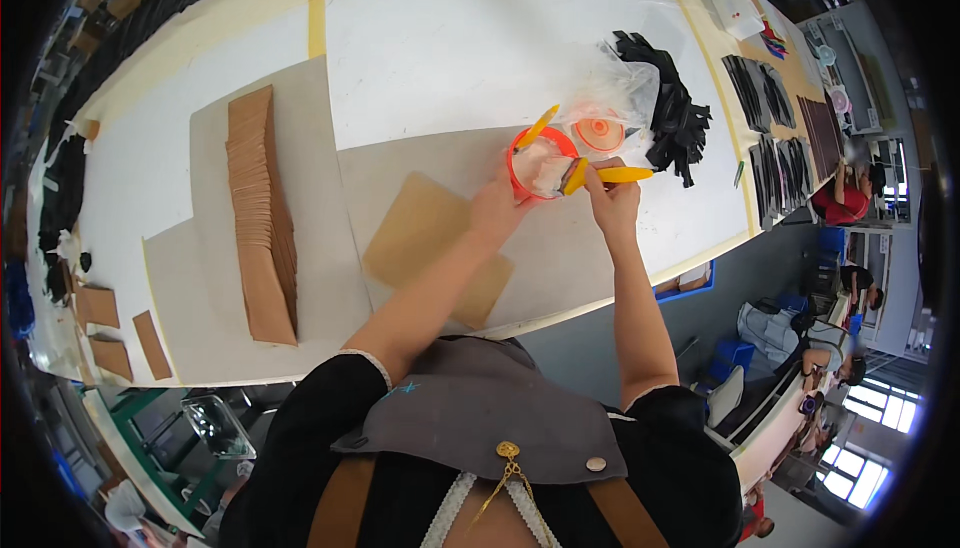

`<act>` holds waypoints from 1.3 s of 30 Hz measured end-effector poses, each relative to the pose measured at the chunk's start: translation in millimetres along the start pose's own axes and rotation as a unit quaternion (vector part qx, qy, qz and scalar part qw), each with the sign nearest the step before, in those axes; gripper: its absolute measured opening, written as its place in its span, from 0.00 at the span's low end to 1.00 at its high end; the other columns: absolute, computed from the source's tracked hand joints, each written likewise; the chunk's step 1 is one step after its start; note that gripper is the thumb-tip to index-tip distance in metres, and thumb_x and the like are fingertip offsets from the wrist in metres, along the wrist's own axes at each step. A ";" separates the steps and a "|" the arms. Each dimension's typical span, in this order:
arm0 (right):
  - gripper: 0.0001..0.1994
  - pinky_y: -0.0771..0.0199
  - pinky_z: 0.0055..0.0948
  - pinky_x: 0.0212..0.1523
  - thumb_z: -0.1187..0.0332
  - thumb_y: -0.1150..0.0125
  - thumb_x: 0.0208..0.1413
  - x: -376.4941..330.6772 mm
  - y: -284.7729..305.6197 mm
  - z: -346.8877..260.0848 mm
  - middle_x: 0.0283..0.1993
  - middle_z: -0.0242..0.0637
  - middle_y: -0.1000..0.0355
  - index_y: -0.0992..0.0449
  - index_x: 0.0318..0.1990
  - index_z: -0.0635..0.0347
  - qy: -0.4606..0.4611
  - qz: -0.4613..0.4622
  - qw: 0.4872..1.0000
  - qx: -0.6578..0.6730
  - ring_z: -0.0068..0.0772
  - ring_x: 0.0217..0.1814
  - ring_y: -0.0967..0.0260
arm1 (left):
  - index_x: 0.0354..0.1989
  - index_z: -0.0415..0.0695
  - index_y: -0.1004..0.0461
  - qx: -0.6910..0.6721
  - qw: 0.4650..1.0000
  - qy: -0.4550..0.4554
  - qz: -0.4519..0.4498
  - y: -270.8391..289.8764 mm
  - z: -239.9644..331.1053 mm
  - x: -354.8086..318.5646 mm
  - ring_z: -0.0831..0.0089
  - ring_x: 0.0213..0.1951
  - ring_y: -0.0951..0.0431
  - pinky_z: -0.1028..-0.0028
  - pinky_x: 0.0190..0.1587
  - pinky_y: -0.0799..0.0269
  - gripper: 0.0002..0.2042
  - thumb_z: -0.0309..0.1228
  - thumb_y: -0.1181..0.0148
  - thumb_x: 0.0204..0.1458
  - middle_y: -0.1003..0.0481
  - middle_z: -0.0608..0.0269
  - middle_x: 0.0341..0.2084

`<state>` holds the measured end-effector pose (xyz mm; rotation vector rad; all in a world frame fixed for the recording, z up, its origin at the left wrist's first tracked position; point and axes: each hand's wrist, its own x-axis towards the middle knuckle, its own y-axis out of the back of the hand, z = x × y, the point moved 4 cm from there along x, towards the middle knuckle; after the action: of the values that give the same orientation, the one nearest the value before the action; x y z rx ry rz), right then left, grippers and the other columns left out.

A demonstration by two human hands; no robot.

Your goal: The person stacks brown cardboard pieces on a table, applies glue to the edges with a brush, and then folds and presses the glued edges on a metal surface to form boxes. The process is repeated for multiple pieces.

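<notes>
My left hand [498, 210] is closed around the side of a small tub with a red-orange rim [513, 160], which holds a whitish paste. In my right hand [614, 200] is a flat brush with a yellow handle [622, 175]; its pale bristle end sits over the paste inside the rim. A second yellow handle [541, 125] leans out of the tub at its far side, its lower end partly hidden. Just beyond, a round orange lid [600, 131] lies beside or under a crumpled clear plastic bag [625, 83].
Black strips [675, 103] lie in a bundle right of the bag. A tan sheet [420, 223] rests under my left forearm on grey board. To the left is a long fanned stack of brown pieces [262, 218]. Dark panels [765, 93] and other people occupy the far right.
</notes>
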<state>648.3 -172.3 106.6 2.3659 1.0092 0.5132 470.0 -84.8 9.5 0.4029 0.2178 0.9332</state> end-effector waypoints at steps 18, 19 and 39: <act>0.07 0.22 0.33 0.47 0.79 0.33 0.56 -21.6 1.2 -77.0 0.47 0.40 0.20 0.21 0.42 0.61 0.244 -0.242 0.935 -0.088 0.45 0.45 0.21 | 0.75 0.39 0.56 -0.018 1.000 0.007 -0.017 10.4 11.2 -3.5 0.47 0.39 0.17 0.54 0.41 0.22 0.52 0.47 0.27 0.50 0.18 0.49 0.39; 0.08 0.21 0.35 0.46 0.78 0.32 0.55 -21.4 -2.0 -80.2 0.49 0.41 0.19 0.20 0.42 0.60 0.252 -0.279 0.922 -0.090 0.47 0.46 0.21 | 0.75 0.39 0.56 -0.007 0.999 0.025 -0.033 10.0 10.3 -3.8 0.47 0.40 0.17 0.54 0.41 0.23 0.52 0.48 0.27 0.50 0.18 0.49 0.39; 0.09 0.20 0.28 0.58 0.72 0.38 0.66 -18.2 32.4 -27.0 0.49 0.39 0.24 0.23 0.51 0.65 -0.067 -0.044 0.971 0.225 0.27 0.52 0.24 | 0.75 0.37 0.55 0.070 0.998 0.008 0.000 -3.0 -1.1 1.2 0.47 0.40 0.17 0.52 0.42 0.23 0.55 0.53 0.27 0.48 0.19 0.46 0.39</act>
<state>640.3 -196.8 144.6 2.6840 1.2672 0.0889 472.5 -85.1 7.2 0.5246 0.2990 0.9244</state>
